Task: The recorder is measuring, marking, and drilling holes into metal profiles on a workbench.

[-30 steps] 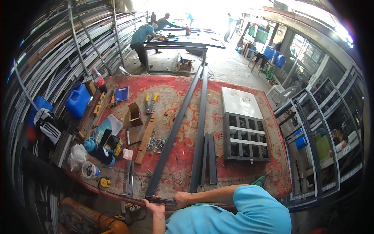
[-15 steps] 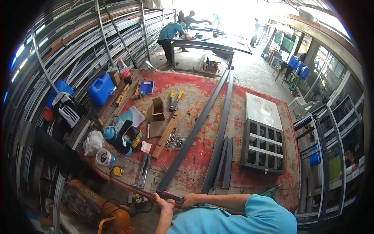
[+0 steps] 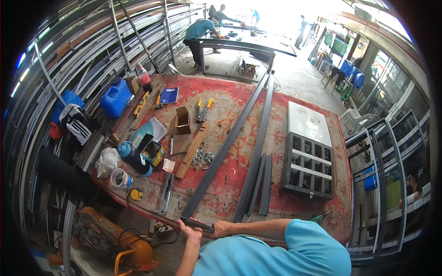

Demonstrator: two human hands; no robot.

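Note:
At the table's near edge, my left hand (image 3: 190, 231) is turned palm up, its fingers curled round a short dark grey metal profile (image 3: 199, 225). My right hand (image 3: 223, 228) grips the other end of that piece. The short profile lies across the near end of a long dark grey bar (image 3: 225, 148); whether they are joined I cannot tell. A second long bar (image 3: 258, 161) runs beside the first toward the far table. Two shorter dark lengths (image 3: 265, 184) lie just right of it.
A red patterned carpet (image 3: 221, 99) covers the table. On the left are riveters (image 3: 204, 109), a wooden strip (image 3: 192, 149), loose rivets (image 3: 202, 158), a blue bottle (image 3: 134, 158) and a tape measure (image 3: 136, 194). At right lies a gridded dark box (image 3: 307, 166). An orange compressor (image 3: 115, 234) stands below.
The view has tilted slightly, so the table sits higher in the picture. Both hands keep their hold on the short profile, with little visible movement.

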